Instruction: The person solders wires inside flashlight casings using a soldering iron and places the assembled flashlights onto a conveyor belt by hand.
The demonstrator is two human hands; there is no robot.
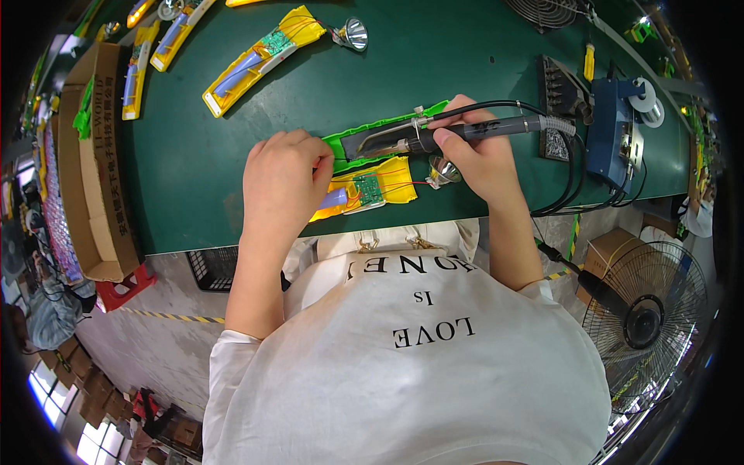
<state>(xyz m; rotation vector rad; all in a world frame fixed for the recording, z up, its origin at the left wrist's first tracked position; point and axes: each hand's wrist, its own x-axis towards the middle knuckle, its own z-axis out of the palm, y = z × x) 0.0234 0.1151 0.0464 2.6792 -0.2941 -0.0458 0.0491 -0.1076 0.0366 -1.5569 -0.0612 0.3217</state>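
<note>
A dark green table [434, 66] carries the work, with a black-caged fan [643, 325] standing off its near right side. At the table's left end is a tall open cardboard box [89, 182]; near the right end sits a blue machine [610, 139]. The left hand [283, 178] is curled at the left end of a long green shell [336, 149]; whether its fingers pinch anything is hidden. The right hand [480, 159] grasps a black soldering iron [496, 129], which points left, its front end over the green shell; contact cannot be made out. The green shell lies at the table's near side, between the hands. Just nearer the person is a yellow shell [399, 177], holding a small green circuit board [369, 188] and a lilac battery [333, 200]. A red wire runs from it toward a round silver lamp [444, 172] by the right hand.
</note>
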